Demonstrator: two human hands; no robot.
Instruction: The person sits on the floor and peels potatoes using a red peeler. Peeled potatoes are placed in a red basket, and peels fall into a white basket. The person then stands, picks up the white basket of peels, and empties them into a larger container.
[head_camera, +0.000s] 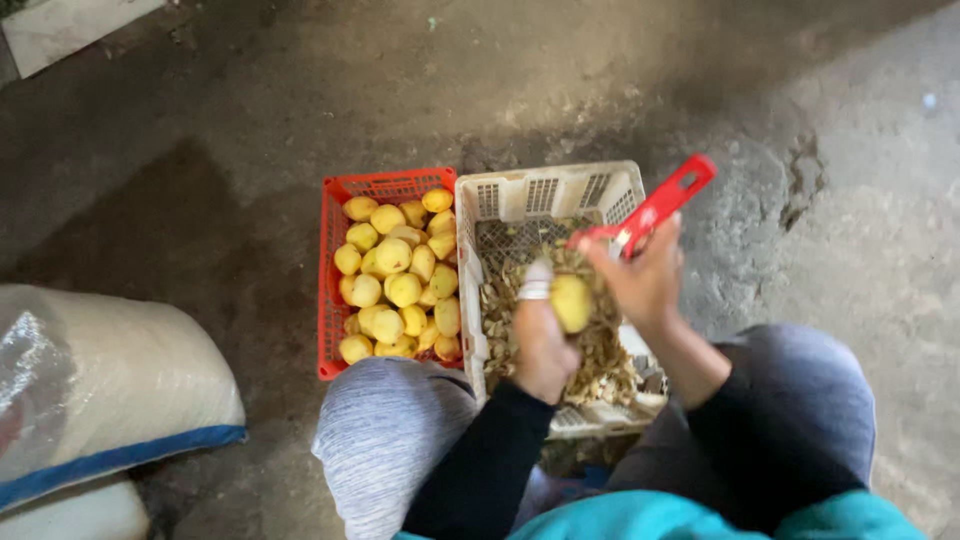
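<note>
Your left hand (543, 345) grips 1 potato (571, 302) over the white crate (545, 192) so peels drop in; right hand (640, 280) clenches the red peeler (660, 205) just beyond your fingertips.

**Peeled potato and red peeler above the white crate**

Yellow potato (571, 302), rounded and smooth, already bare of skin on the side in view. Held up in the left hand (543, 345), a pale wrap around one finger, just above the heap of brownish peelings (600, 365) inside the white crate (548, 190). Red peeler (652, 210) with a long slotted handle, tilted so the handle points up toward the far right. Gripped low by the right hand (645, 280), blade end aimed left at the potato's far side; too small to tell whether touching it.
</note>
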